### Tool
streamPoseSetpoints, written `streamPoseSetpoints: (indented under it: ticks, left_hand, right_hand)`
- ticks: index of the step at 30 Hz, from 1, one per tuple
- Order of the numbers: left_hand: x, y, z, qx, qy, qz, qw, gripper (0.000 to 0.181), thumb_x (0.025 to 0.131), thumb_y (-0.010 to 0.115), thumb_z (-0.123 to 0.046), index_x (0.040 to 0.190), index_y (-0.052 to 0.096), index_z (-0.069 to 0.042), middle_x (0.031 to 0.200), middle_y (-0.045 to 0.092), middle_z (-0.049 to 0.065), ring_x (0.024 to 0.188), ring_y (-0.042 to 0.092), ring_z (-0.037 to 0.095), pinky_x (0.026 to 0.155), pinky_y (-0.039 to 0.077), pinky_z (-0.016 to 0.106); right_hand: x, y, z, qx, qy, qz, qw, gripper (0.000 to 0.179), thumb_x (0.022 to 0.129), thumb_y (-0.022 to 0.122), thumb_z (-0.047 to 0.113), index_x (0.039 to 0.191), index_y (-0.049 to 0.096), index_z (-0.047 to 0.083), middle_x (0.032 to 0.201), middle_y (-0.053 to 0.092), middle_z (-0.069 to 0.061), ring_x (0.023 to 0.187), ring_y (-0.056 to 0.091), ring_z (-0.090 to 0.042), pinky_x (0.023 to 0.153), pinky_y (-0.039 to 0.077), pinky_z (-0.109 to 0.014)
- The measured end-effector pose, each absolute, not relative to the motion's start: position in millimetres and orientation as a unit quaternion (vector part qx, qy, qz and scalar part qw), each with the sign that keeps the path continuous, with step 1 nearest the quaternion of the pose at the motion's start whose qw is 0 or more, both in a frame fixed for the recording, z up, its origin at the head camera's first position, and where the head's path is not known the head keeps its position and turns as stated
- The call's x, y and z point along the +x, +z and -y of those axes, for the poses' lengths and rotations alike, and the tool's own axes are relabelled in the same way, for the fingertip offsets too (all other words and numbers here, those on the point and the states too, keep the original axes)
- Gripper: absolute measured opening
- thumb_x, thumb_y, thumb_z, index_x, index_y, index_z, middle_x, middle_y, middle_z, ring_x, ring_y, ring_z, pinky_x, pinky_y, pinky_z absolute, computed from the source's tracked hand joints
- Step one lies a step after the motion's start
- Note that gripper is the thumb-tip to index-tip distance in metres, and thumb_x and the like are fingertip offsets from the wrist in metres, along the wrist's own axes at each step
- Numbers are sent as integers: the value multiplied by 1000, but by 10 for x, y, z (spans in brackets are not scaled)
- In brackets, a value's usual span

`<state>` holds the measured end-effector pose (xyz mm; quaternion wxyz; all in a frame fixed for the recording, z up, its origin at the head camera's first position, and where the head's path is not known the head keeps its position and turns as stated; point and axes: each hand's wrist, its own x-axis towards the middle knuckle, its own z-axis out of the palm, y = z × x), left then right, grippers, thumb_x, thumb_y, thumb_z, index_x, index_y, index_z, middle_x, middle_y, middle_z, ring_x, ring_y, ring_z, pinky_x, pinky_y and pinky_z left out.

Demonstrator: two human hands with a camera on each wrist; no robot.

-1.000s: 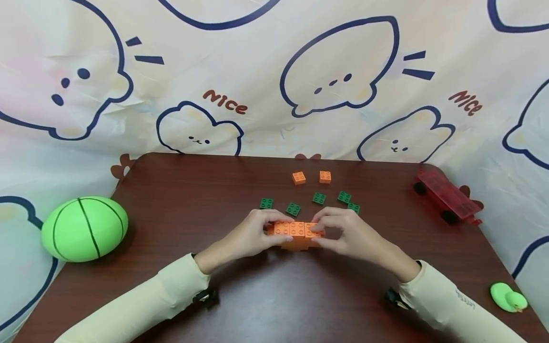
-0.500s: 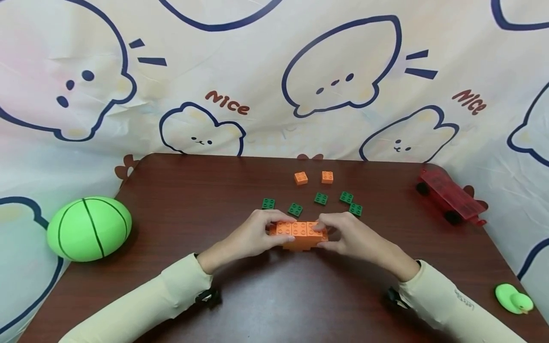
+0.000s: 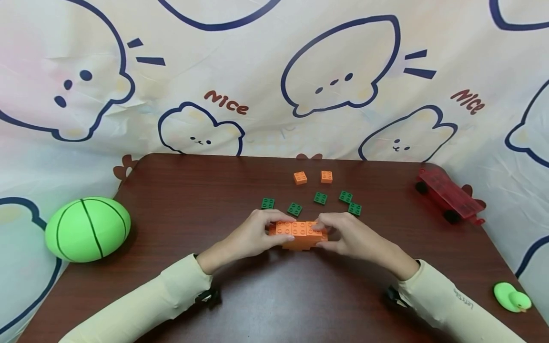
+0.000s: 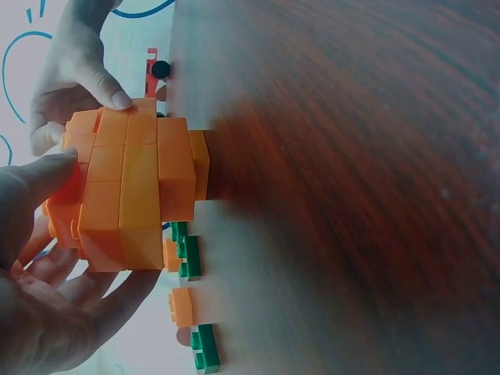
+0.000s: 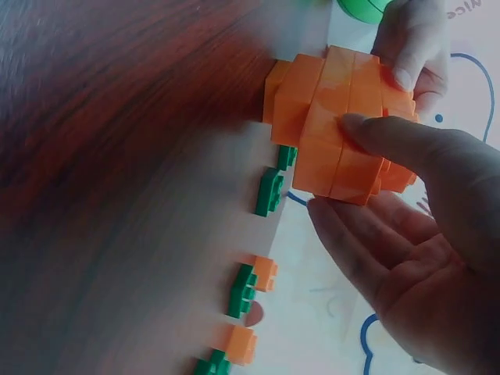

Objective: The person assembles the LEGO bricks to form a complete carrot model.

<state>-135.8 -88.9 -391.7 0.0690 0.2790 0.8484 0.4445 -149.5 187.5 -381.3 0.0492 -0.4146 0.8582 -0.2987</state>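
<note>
A stepped block of joined orange toy bricks (image 3: pixel 299 241), narrower at its base, is held between both hands. My left hand (image 3: pixel 252 232) grips its left end, thumb on the near side and fingers behind. On the other end, my right hand (image 3: pixel 348 232) grips with its thumb (image 5: pixel 383 137) against the front, as the right wrist view shows. Studs face up on top of the block. In the left wrist view the brick block (image 4: pixel 141 187) has its narrow base close to the table. Behind the hands lie several green bricks (image 3: pixel 294 209).
Two loose orange bricks, one left (image 3: pixel 300 177) and one right (image 3: pixel 326 176), lie farther back on the brown table (image 3: pixel 266 305). At the left edge sits a green ball (image 3: pixel 87 229). A red toy car (image 3: pixel 449 196) and a green duck (image 3: pixel 512 297) stand on the right.
The right hand's fingers and thumb have shifted slightly on the block's right end, drawing closer together. The left hand keeps its grip, and the block stays almost where it was.
</note>
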Motion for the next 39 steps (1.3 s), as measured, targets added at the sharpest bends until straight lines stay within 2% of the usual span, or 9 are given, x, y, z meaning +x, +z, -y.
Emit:
streamPoseSetpoints:
  ticks: [8, 11, 18, 23, 33, 36, 39]
  left_hand:
    - [-1367, -3919, 887, 287, 447, -845, 59, 35, 91, 81, -23, 124, 74, -14, 121, 76, 1, 98, 66, 10, 80, 57, 29]
    - [-1363, -3914, 888, 289, 448, -844, 57, 35, 91, 81, -23, 124, 74, -14, 121, 76, 2, 97, 65, 10, 79, 57, 28]
    - [-1359, -3905, 886, 284, 449, -845, 63, 35, 91, 81, -23, 124, 74, -14, 121, 75, 1, 94, 64, 10, 75, 56, 25]
    - [-1355, -3908, 888, 279, 450, -846, 66, 35, 91, 80, -23, 125, 74, -15, 121, 75, 1, 93, 63, 10, 75, 56, 26]
    - [-1332, -3941, 895, 275, 452, -845, 75, 37, 92, 80, -23, 127, 73, -14, 123, 74, 2, 94, 63, 12, 76, 58, 28]
    - [-1340, -3928, 891, 276, 450, -846, 69, 37, 91, 80, -22, 126, 73, -14, 121, 75, 2, 93, 62, 12, 75, 58, 29]
    - [-1344, -3918, 890, 282, 448, -846, 66, 36, 91, 80, -22, 126, 73, -13, 121, 75, 2, 92, 63, 11, 74, 57, 28]
  right_hand:
    - [-1495, -3815, -1907, -397, -299, -865, 62, 45, 84, 86, 14, 117, 57, 18, 114, 73, 1, 97, 71, -11, 82, 63, -33]
    - [-1497, -3805, -1916, -396, -302, -865, 65, 44, 84, 86, 14, 117, 57, 18, 113, 74, 0, 96, 72, -11, 80, 63, -33]
    - [-1519, -3785, -1909, -428, -276, -859, 51, 30, 84, 87, 16, 104, 65, 18, 108, 76, 4, 90, 68, -4, 80, 62, -32]
    - [-1541, -3785, -1892, -450, -278, -848, 46, 28, 84, 86, 15, 99, 63, 18, 101, 72, 8, 86, 63, -3, 78, 60, -28]
    - [-1513, -3826, -1896, -469, -279, -837, 39, 26, 85, 85, 13, 103, 66, 18, 98, 68, 7, 82, 60, -9, 73, 59, -32]
    - [-1505, -3816, -1897, -457, -278, -844, 40, 28, 85, 85, 13, 103, 65, 18, 100, 70, 7, 81, 62, -11, 72, 60, -32]
    - [-1503, -3808, -1904, -444, -282, -849, 43, 31, 84, 86, 14, 106, 63, 18, 106, 73, 5, 84, 64, -8, 75, 61, -32]
